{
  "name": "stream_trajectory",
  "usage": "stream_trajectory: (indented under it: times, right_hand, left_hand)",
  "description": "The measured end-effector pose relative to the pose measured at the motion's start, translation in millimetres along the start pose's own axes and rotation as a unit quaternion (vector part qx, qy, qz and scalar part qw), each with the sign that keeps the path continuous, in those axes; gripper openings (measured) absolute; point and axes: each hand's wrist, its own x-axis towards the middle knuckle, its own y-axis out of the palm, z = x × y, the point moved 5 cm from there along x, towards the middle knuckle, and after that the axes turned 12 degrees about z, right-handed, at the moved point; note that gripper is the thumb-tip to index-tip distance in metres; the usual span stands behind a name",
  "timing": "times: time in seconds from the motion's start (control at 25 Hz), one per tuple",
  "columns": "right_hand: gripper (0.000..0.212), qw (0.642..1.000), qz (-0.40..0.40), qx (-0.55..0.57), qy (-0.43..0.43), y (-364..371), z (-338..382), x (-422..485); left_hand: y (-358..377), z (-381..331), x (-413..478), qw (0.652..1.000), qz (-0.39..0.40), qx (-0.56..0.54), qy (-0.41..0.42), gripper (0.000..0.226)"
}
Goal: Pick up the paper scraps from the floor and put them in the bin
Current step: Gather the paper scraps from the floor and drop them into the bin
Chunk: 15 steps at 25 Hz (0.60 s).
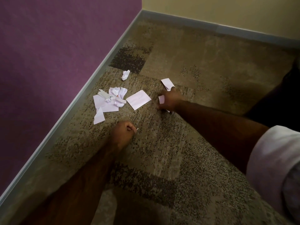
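White paper scraps lie on the patterned carpet near the purple wall. A heap of flat and crumpled scraps sits at the left, a square scrap to its right, a crumpled ball farther back, and a flat scrap at the right. My right hand is down on the carpet, closed on a small white scrap. My left hand is a fist just above the carpet, with a tiny white scrap corner showing between its fingers. No bin is in view.
The purple wall with a grey skirting board runs along the left; a yellow wall closes the back. A dark shape stands at the right edge. Open carpet lies behind the scraps.
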Motion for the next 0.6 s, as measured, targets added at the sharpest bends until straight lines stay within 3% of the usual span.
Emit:
stream_trajectory:
  times: [0.08,0.2,0.4,0.48,0.6]
  right_hand:
    - [0.045,0.998,-0.004,0.043,-0.048,6,7,-2]
    - [0.020,0.980,0.060,0.168,-0.085,14,9,-19]
    - [0.010,0.949,0.094,0.284,-0.100,-1,-7,-71]
    - [0.004,0.931,0.088,0.339,-0.104,-21,-20,-98]
    - [0.010,0.920,0.053,0.369,-0.125,-72,-41,-146]
  left_hand:
    - [0,1,-1,1.000,-0.001,-0.006,-0.004,0.016]
    - [0,1,-4,0.999,-0.003,-0.046,-0.011,0.014]
    - [3,-20,-10,0.972,0.016,-0.225,-0.069,0.014]
    - [2,-60,-13,0.967,0.034,-0.248,-0.047,0.014]
    - [-1,-151,-22,0.958,0.068,-0.274,0.046,0.015]
